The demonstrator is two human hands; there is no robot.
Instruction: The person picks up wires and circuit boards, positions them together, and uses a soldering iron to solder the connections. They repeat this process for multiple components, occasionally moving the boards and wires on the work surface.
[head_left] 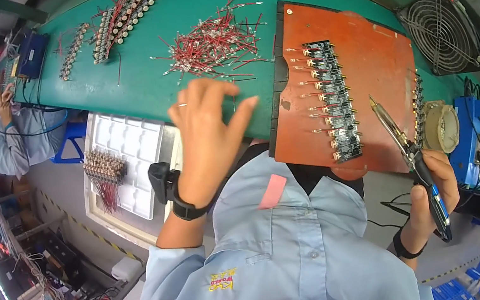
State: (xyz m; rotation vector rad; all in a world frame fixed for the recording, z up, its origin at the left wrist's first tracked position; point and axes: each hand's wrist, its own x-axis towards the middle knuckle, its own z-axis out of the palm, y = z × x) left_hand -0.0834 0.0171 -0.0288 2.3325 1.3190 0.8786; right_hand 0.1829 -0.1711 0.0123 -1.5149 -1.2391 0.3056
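Soldering iron [422,172], clasped in right hand [421,214].
Left hand [203,129]: spread wide, near side of red lead-wire pile [211,47].

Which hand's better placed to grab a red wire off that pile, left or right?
Probably the left hand: it's close to the red wire pile, thumb and fingers spread, while the right hand is farther off, gripping a soldering iron.

A: Bearing surface?
B: Green bench top [141,80]; loose heap of red wires [211,42] mid-bench.
A: Left of that?
B: Rows of round-topped parts [130,18] with red leads; blue box [32,56] near the left end.
A: Right?
B: Orange board [369,63], lying flat, dark strip [279,79] along its left edge.
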